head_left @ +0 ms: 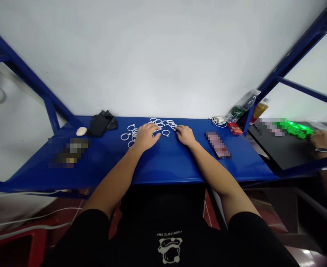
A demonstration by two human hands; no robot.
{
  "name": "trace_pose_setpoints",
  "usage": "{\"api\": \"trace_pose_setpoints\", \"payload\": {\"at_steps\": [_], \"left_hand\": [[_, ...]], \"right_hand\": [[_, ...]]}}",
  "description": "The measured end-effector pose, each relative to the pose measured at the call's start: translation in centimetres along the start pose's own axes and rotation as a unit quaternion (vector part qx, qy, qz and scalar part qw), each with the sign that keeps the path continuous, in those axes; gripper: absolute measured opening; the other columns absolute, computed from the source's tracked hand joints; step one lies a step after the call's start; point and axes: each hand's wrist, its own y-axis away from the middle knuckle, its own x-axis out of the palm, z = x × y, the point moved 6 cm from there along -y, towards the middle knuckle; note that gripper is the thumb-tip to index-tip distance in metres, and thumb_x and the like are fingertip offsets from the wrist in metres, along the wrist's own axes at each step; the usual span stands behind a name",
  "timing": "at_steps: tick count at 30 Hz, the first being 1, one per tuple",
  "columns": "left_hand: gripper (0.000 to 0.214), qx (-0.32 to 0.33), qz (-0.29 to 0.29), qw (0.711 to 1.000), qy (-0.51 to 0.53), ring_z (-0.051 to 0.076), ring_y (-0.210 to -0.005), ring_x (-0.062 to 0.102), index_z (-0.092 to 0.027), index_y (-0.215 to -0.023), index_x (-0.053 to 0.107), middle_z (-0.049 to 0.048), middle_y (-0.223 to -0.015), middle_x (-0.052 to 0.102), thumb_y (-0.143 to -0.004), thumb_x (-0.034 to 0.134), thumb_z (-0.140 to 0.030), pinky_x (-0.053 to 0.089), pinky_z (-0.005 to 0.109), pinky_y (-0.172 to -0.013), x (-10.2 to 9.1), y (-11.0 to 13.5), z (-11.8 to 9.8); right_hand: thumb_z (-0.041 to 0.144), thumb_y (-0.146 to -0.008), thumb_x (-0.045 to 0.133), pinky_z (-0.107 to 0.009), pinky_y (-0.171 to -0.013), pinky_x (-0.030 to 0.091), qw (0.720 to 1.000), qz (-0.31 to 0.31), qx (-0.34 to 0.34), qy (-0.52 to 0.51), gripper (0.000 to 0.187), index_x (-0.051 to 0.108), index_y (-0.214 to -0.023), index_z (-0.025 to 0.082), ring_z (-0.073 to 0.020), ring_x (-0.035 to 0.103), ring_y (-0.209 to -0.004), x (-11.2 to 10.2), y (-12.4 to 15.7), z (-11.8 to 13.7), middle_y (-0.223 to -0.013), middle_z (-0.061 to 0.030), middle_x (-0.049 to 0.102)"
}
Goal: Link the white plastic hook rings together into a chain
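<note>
Several thin white rings (125,137), each with a small tab on its edge, lie in a loose spread on the blue table. My left hand (148,136) rests palm down over part of the spread, thumb apart from the fingers, and hides some rings below it. To its right, my right hand (186,135) lies low on the table with loosely bent fingers. Its fingertips are at the edge of the rings at the back; whether they touch one I cannot make out. A single white ring (166,132) lies flat between the two hands.
On the left are a black pouch (100,124), a pale round case (81,131) and a blurred item (71,152). At right lie a phone (218,144), a white cable (219,121), a red box (235,129) and a plastic bottle (242,107). Another person's hand (324,139) is near green lights (298,129).
</note>
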Motion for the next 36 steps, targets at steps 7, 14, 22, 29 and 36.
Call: {"api": "trace_pose_setpoints", "payload": {"at_steps": [7,14,22,29,36], "left_hand": [[0.066,0.087,0.211,0.973,-0.026,0.038,-0.157,0.038,-0.025,-0.158,0.053,0.0137,-0.167,0.048,-0.100,0.063,-0.057,0.027,0.060,-0.126,4.7,1.5,-4.0],[0.032,0.060,0.162,0.984,-0.039,0.033,-0.118,0.064,-0.026,-0.110,0.080,0.0098,-0.122,0.074,-0.101,0.063,-0.051,0.039,0.055,-0.110,2.5,1.4,-2.3],[0.027,0.013,0.116,0.993,-0.033,0.031,-0.112,0.064,-0.024,-0.093,0.080,0.0090,-0.110,0.074,-0.101,0.065,-0.046,0.041,0.051,-0.104,1.1,0.9,-1.6],[0.023,0.072,0.080,0.993,0.039,0.027,-0.107,0.069,-0.025,-0.114,0.078,0.0067,-0.111,0.078,-0.102,0.063,-0.037,0.046,0.046,-0.102,1.3,0.9,-2.9],[0.023,0.084,0.067,0.992,0.072,0.024,-0.093,0.071,-0.025,-0.102,0.081,0.0049,-0.097,0.080,-0.103,0.061,-0.036,0.051,0.042,-0.091,0.9,0.6,-3.0]], "right_hand": [[0.018,-0.100,0.058,-0.042,-0.106,0.049,0.999,0.023,-0.042,0.023,0.027,0.080,-0.116,0.019,-0.0292,0.064,-0.119,-0.3,0.4,1.5,-0.135,-0.0110,0.074],[0.020,-0.100,0.058,-0.033,-0.087,0.050,0.997,0.038,-0.045,-0.044,0.019,0.073,-0.112,0.019,-0.0232,0.068,-0.097,-0.7,1.0,2.7,-0.107,-0.0102,0.077],[0.018,-0.091,0.062,-0.028,-0.075,0.048,0.983,-0.005,-0.065,-0.169,0.028,0.074,-0.116,0.018,-0.0173,0.065,-0.076,-1.5,1.8,4.0,-0.089,-0.0035,0.076],[0.036,-0.100,0.061,-0.027,-0.072,0.049,0.956,-0.019,-0.120,-0.267,0.025,0.078,-0.110,0.021,-0.0158,0.065,-0.074,-1.8,2.5,4.9,-0.087,-0.0032,0.076],[0.041,-0.101,0.064,-0.027,-0.075,0.052,0.944,-0.013,-0.126,-0.306,0.026,0.078,-0.109,0.021,-0.0165,0.069,-0.078,-2.1,2.8,5.6,-0.093,-0.0047,0.079]]}}
